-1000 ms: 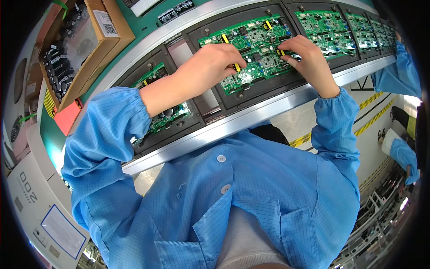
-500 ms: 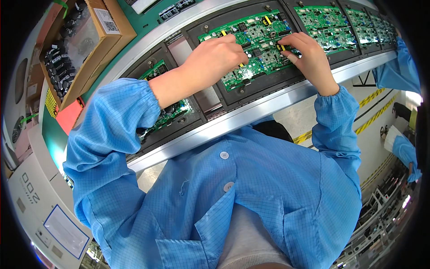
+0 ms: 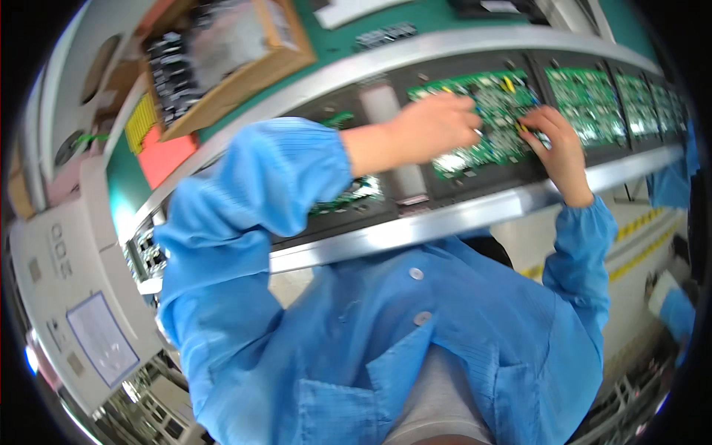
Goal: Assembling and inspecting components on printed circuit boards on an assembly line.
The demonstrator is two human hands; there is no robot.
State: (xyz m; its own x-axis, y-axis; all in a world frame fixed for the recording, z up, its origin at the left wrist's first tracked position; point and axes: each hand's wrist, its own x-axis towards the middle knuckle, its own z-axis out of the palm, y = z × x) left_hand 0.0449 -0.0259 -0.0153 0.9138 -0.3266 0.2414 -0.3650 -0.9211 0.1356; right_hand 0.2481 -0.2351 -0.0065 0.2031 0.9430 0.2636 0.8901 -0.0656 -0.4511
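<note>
1. Left hand (image 3: 436, 127): bare, fingers curled together, tips blurred above the left part of the board; whether it grips anything, cannot tell.
2. Right hand (image 3: 558, 147): bare, thumb and forefinger slightly parted at a small yellow-and-black component (image 3: 522, 128) on the board; firm hold or mere touch, cannot tell.
3. Green printed circuit board (image 3: 498, 119): densely populated, lying in a black rectangular tray (image 3: 475, 190) behind a silver metal rail (image 3: 460, 224).
4. Change: whole view swung and blurred, scene displaced rightward; both hands remain at the same board, suggesting work there is unbroken.
5. Pose, left: forearm in blue checked sleeve (image 3: 252, 174) laid nearly level across the neighbouring tray.
6. Pose, right: forearm rising from lower right, wrist bare above its blue cuff (image 3: 586, 215), fingers pointing leftward.
7. Brown cardboard box (image 3: 245, 90): black parts inside, upper left.
</note>
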